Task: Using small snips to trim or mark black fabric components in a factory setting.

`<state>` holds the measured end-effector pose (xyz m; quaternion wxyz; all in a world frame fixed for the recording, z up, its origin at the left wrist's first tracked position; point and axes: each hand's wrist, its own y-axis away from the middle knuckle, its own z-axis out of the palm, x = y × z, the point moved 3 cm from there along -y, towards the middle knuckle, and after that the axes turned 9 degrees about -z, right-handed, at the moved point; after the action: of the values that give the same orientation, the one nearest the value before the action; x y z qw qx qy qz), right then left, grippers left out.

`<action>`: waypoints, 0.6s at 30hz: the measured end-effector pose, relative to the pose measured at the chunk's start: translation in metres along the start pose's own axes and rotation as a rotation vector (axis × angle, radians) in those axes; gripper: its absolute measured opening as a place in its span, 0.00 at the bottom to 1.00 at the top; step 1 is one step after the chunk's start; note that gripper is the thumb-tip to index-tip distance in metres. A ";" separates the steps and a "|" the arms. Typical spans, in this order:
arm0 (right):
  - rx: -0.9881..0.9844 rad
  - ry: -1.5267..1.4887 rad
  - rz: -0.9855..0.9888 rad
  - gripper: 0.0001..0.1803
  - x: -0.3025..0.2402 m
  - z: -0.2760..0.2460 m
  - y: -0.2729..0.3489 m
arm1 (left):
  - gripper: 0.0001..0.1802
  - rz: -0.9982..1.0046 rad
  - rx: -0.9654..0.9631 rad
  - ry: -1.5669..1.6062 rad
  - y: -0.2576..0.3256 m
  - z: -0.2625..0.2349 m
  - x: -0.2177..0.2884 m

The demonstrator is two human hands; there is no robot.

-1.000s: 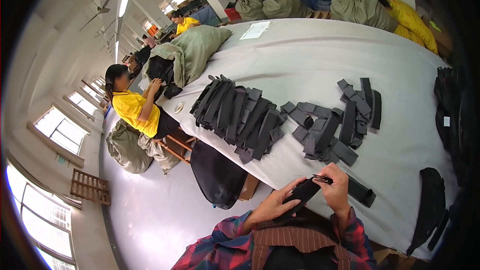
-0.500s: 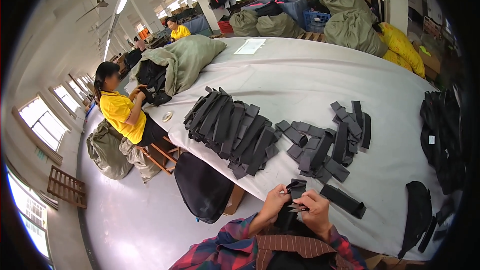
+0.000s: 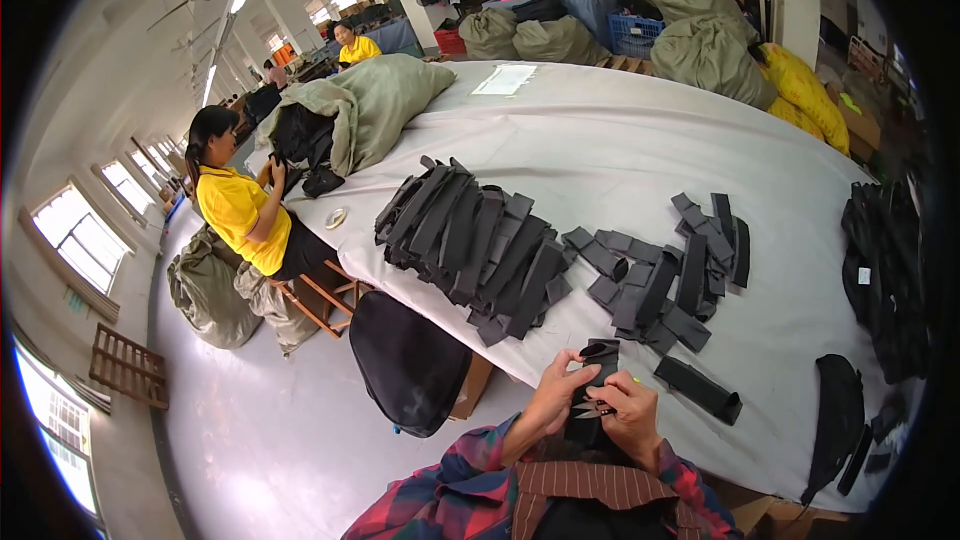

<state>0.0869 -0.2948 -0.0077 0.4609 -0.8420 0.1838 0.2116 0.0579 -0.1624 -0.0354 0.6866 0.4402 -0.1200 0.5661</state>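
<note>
Trimming a black strap (image 3: 598, 358): left hand (image 3: 553, 402) gripping it taut, right hand (image 3: 628, 418) closed on small snips (image 3: 597, 410), best cutting close above the bench (image 3: 600, 140).

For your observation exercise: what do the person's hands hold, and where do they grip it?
Both hands, left hand and right hand, hold a black fabric strip by its lower part.

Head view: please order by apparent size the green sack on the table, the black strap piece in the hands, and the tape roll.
1. green sack
2. black strap piece, though it is nearest the camera
3. tape roll
</note>
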 end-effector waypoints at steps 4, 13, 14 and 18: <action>-0.029 0.067 -0.038 0.15 -0.004 0.003 0.004 | 0.11 0.019 -0.047 0.019 0.001 -0.004 -0.003; -0.003 0.011 -0.008 0.16 -0.016 0.012 0.007 | 0.08 -0.050 -0.146 0.005 0.012 -0.012 0.000; -0.017 0.017 -0.019 0.16 -0.018 0.014 0.008 | 0.08 -0.039 -0.146 -0.023 0.012 -0.017 -0.001; -0.018 -0.005 0.029 0.15 -0.018 0.014 0.013 | 0.08 -0.022 -0.191 -0.084 0.014 -0.015 0.000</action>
<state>0.0621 -0.2873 -0.0139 0.4507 -0.8428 0.1928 0.2221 0.0403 -0.1511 -0.0374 0.7261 0.3972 -0.1972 0.5255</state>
